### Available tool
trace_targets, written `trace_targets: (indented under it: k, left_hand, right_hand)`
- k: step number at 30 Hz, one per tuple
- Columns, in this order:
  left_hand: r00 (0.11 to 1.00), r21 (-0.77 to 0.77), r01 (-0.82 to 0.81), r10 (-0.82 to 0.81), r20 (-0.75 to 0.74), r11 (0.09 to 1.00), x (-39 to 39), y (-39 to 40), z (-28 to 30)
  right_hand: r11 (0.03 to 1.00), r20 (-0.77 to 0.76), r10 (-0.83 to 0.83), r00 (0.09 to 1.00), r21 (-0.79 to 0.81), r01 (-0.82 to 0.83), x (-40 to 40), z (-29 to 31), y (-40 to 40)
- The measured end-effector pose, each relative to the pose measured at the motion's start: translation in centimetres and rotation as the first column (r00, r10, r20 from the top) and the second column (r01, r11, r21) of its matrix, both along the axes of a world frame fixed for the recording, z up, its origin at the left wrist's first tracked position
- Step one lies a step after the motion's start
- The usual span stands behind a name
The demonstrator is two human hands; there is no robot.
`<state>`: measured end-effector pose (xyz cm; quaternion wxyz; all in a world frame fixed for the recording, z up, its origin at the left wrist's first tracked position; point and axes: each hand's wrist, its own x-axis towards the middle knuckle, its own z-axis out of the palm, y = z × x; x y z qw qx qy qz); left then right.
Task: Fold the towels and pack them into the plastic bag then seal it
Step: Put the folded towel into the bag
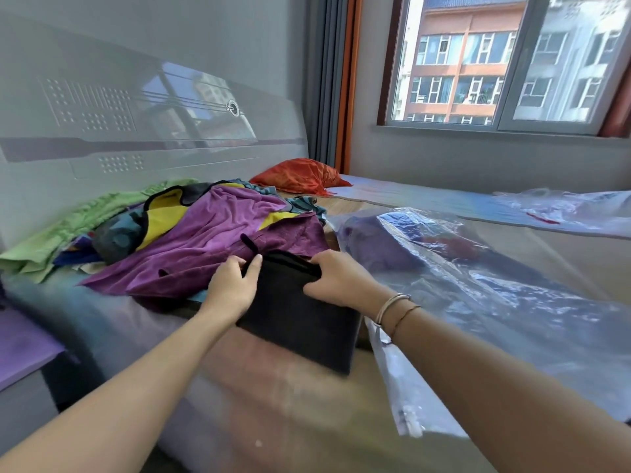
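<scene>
On the bed, both hands curl over the far edge of the folded black towel (300, 315): left hand (232, 285) and right hand (338, 278) pinching it. Lifted carelessly, the fold could spring open, or snag the purple towel (218, 240) before reaching the plastic bag (478, 295) just beside it.
</scene>
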<state>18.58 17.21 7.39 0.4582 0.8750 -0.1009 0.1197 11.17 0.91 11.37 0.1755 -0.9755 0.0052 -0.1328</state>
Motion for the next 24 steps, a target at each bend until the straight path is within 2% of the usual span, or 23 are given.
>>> trace_targets:
  k: [4, 9, 15, 17, 21, 24]
  left_hand:
    - [0.995, -0.074, 0.063, -0.057, 0.080, 0.995, -3.3, 0.0, 2.6]
    - [0.974, -0.002, 0.170, -0.168, 0.149, 0.985, -8.7, -4.5, 4.4]
    - [0.885, 0.081, 0.428, -0.436, 0.163, 0.900, -15.9, -13.5, 4.3]
    - [0.810, 0.110, 0.536, -0.546, 0.213, 0.837, -17.9, -16.3, 3.8]
    - [0.626, 0.329, 0.666, -0.742, 0.242, 0.669, -21.6, -19.7, 2.5]
    - [0.584, 0.562, 0.570, -0.776, 0.236, 0.600, -24.1, -21.7, 1.4]
  right_hand:
    - [0.998, 0.176, -0.050, 0.983, -0.020, 0.054, -7.0, 4.3, -1.4]
    - [0.967, 0.298, -0.173, 0.939, -0.129, 0.219, -16.3, 6.7, -4.9]
    - [0.888, 0.295, -0.336, 0.895, -0.217, 0.405, -26.7, 6.9, -10.5]
    - [0.836, 0.312, -0.393, 0.865, -0.271, 0.477, -30.3, 6.7, -12.4]
    - [0.737, 0.302, -0.491, 0.817, -0.357, 0.574, -35.2, 5.5, -15.1]
    - [0.666, 0.289, -0.538, 0.791, -0.428, 0.610, -37.5, 4.5, -16.5]
